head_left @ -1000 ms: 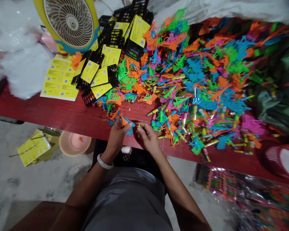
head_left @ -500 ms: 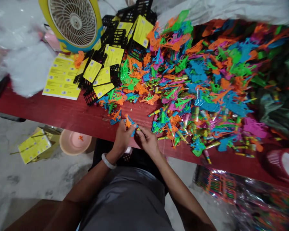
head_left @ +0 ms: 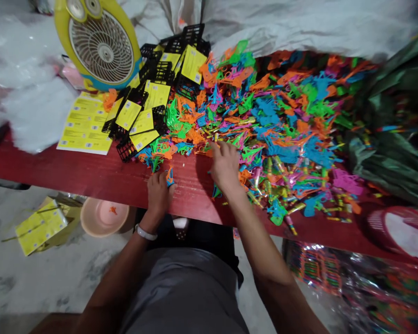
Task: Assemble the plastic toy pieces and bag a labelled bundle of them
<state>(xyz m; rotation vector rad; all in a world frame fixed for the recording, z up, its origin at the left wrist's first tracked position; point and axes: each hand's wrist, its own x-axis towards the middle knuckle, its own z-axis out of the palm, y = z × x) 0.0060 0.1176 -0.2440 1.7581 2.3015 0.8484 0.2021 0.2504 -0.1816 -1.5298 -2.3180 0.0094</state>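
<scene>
My left hand (head_left: 158, 195), with a pale bangle at its wrist, is low over the front of the red table. Its fingers are bent around a small orange and blue plastic toy piece (head_left: 170, 176), partly hidden by the thumb and fingers. My right hand (head_left: 225, 169) reaches over the left edge of a big heap of colourful plastic toy pieces (head_left: 264, 111). Its fingers are apart and point away from me, and nothing shows in them. Small shiny tubes (head_left: 270, 169) in yellow and other colours lie among the pieces.
Black plastic racks with yellow cards (head_left: 128, 114) are piled at the back left, beside a yellow fan (head_left: 106, 53) and a yellow printed sheet (head_left: 81, 123). A pink basin (head_left: 90, 227) stands on the floor. A red basket (head_left: 379, 225) is at the right end of the red table (head_left: 38, 167).
My hands have parted. The left moved left and stays around the toy piece, while the right moved up and right to the heap. The view has shifted slightly.
</scene>
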